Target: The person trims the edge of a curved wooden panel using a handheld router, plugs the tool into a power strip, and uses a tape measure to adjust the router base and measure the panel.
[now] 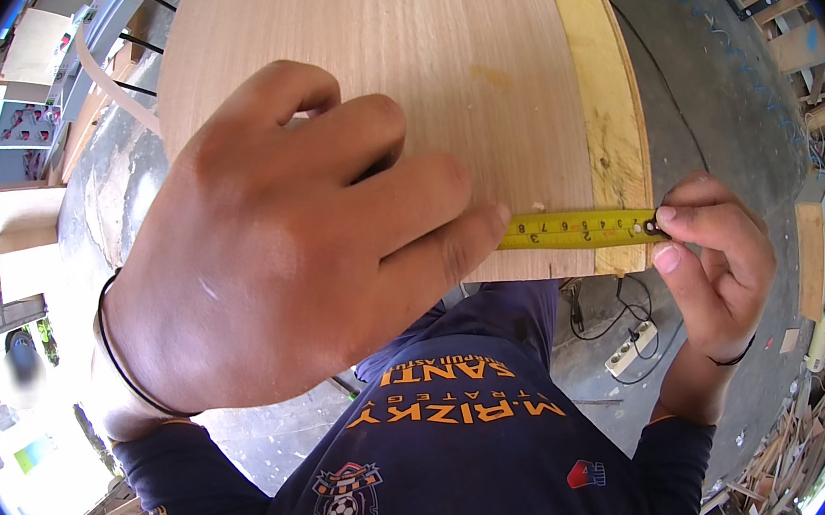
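A yellow tape measure (580, 229) lies stretched across the near end of a wood-grain board (469, 30). My right hand (725, 260) pinches the metal hook at the tape's end between thumb and forefinger, at the board's right edge. My left hand (299, 229) is closed over the board, its fingers curled and one fingertip by the blade where it disappears beneath the hand. Whatever case the blade comes from is hidden under that hand. A yellowish strip of bare wood (611, 116) runs along the board's right side, under the blade.
Below the board, a white power strip (631, 350) with black cables lies on the concrete floor (594, 450). Wood offcuts (804, 438) are heaped at the right. Cabinets and panels (28, 233) stand at the left. A black cable (660, 81) trails along the floor beside the board.
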`<state>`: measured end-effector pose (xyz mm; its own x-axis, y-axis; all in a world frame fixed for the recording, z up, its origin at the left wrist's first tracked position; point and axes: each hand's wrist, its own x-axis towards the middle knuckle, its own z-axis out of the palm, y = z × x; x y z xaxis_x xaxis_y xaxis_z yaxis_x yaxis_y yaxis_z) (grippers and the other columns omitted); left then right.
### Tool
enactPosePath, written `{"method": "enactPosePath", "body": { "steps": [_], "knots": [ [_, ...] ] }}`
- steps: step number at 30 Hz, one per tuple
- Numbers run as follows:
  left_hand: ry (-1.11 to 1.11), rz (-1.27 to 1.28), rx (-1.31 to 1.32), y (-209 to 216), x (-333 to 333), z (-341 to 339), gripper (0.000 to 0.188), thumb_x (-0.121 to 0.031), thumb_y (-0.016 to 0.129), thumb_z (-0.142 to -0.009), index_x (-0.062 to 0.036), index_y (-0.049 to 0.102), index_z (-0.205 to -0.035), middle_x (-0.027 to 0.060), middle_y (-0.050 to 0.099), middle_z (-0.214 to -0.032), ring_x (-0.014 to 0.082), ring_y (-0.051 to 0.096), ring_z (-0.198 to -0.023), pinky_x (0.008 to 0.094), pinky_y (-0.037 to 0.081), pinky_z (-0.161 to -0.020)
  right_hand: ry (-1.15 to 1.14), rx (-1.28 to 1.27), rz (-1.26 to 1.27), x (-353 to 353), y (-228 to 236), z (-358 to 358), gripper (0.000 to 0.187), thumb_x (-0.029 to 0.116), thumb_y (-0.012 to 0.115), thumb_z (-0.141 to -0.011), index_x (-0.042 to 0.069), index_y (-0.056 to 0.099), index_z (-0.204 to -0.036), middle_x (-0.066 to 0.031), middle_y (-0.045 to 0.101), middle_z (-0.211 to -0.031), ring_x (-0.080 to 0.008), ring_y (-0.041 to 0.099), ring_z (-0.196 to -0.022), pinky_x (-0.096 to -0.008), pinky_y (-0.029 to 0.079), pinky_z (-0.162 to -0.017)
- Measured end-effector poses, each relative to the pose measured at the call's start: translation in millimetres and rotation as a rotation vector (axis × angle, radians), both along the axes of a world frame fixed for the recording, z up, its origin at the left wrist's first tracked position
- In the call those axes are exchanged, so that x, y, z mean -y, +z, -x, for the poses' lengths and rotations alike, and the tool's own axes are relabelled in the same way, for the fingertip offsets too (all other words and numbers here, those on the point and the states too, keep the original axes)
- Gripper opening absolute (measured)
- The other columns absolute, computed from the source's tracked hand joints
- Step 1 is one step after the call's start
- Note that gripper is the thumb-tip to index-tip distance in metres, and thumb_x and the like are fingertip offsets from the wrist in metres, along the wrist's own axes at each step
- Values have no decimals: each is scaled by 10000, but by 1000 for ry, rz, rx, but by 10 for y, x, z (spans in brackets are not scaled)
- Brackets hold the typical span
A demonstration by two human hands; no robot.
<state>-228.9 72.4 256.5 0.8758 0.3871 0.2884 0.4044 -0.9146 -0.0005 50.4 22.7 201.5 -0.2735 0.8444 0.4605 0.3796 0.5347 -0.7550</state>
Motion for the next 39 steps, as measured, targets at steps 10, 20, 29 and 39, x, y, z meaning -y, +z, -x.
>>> {"method": "enactPosePath", "body": {
  "steps": [10, 20, 29, 39],
  "knots": [
    [-1, 6, -9, -19, 22, 2, 271, -243, 700, -627, -158, 717, -884, -41, 510, -641, 136, 509, -590, 344, 393, -589, 36, 4, -19, 11, 7, -9, 168, -12, 629, -679, -13, 617, -846, -139, 587, -728, -174, 523, -568, -268, 402, -511],
    [-18, 41, 8, -22, -10, 8, 289, -251, 695, -612, -169, 714, -888, -53, 503, -624, 124, 500, -572, 338, 384, -583, 76, 14, -65, -9, -6, 12, 181, -32, 620, -658, 12, 612, -833, -108, 556, -709, -188, 517, -578, -278, 402, -511],
    [-23, 73, -13, 0, -18, 8, 283, -250, 695, -607, -173, 709, -879, -57, 502, -627, 122, 493, -568, 333, 375, -587, 96, 8, -80, -22, -23, 11, 213, -26, 613, -635, 43, 613, -837, -90, 547, -714, -200, 522, -587, -286, 415, -517],
    [-38, 82, -12, -6, -45, 11, 287, -257, 706, -605, -175, 711, -880, -59, 504, -626, 121, 494, -566, 336, 371, -580, 96, 1, -86, -24, -34, 7, 210, -18, 625, -645, 42, 614, -845, -88, 555, -721, -201, 523, -586, -289, 411, -512]
  ]
}}
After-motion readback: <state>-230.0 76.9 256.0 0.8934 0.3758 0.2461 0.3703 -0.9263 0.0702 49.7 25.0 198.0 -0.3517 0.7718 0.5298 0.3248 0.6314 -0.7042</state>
